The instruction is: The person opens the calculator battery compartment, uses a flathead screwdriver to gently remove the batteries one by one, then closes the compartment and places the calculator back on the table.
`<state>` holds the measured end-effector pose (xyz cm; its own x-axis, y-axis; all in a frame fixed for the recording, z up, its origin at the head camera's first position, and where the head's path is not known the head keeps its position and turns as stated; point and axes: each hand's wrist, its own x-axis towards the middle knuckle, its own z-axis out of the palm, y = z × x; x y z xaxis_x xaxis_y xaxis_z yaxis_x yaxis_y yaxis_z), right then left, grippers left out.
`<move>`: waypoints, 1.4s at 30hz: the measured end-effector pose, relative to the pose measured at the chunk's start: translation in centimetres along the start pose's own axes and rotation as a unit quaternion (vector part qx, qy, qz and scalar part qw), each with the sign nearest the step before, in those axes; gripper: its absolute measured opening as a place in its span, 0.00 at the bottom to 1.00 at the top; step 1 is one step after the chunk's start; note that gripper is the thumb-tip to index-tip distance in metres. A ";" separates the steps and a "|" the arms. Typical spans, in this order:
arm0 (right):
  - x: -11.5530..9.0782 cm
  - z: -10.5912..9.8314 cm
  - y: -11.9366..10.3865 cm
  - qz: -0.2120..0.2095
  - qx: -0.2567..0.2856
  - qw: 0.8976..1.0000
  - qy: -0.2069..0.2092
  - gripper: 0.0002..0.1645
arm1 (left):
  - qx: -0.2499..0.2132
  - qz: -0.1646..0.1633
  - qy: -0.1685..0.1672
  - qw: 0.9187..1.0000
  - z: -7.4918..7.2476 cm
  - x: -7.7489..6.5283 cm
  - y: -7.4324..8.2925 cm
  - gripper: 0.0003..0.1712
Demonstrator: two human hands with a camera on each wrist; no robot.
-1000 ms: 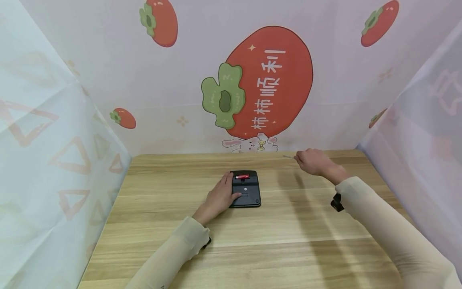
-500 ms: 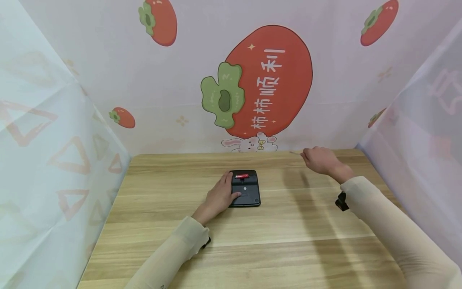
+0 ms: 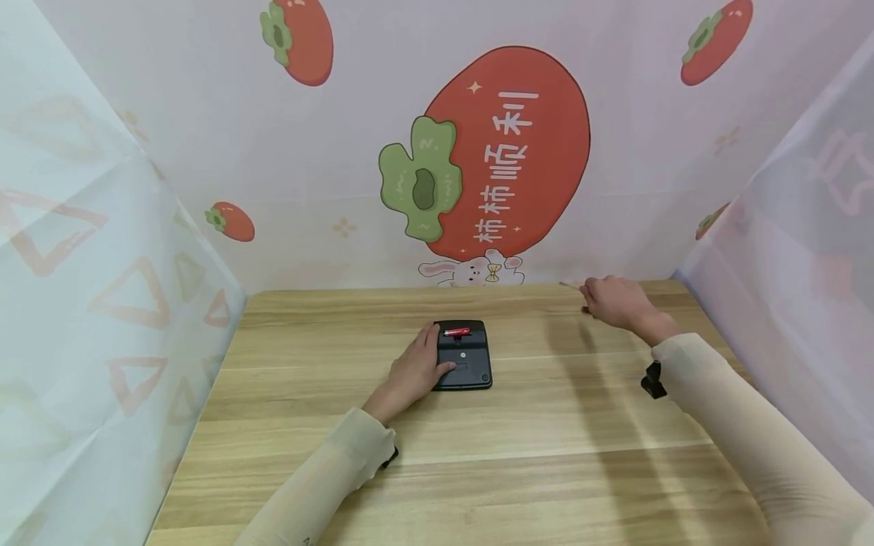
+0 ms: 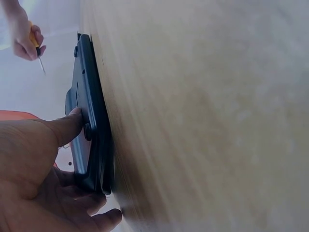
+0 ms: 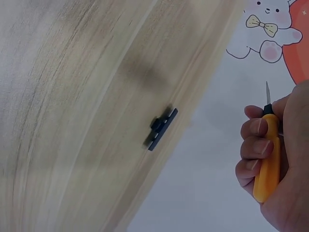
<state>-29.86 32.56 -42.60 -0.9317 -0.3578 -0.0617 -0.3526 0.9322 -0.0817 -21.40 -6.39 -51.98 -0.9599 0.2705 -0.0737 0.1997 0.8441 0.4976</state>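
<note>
A black calculator (image 3: 471,374) lies face down on the wooden table, with a red battery (image 3: 457,332) in its compartment near the far edge. My left hand (image 3: 413,369) grips its left side: the thumb lies on the back of the case and the fingers rest along the edge, as the left wrist view shows. Off to the right, above the table's far part, my right hand (image 3: 617,302) holds a small screwdriver (image 5: 267,164) by its yellow handle, with the metal tip pointing out past the thumb. Below that hand is a small black cover (image 5: 163,129), near the table's far edge.
The wooden table (image 3: 328,334) ends at a back wall sheet (image 3: 328,159) printed with persimmons and a rabbit. White sheets hang along the left (image 3: 75,303) and right (image 3: 812,250) sides.
My right hand has moved to the right with the screwdriver, away from the calculator. A small dark piece now shows beneath it. The left hand and calculator have stayed put.
</note>
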 end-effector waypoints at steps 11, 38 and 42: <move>-0.5 0.5 1.5 0.015 0.007 1.000 0.000 0.24 | 0.006 -0.004 -0.001 1.000 -0.1 0.0 -0.1 0.49; -1.9 1.3 5.2 0.072 0.038 0.997 -0.008 0.26 | 0.018 -0.008 -0.007 1.000 -0.2 -0.2 0.1 0.49; -2.2 1.4 5.6 0.081 0.040 0.996 -0.010 0.25 | 0.018 -0.007 -0.005 1.000 -0.2 -0.2 0.1 0.49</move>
<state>-29.65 38.50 -44.29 -0.9737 -0.2041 -0.1009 -0.1883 0.9711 -0.1469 -21.21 -6.44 -51.72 -0.9605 0.2635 -0.0897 0.1935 0.8638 0.4652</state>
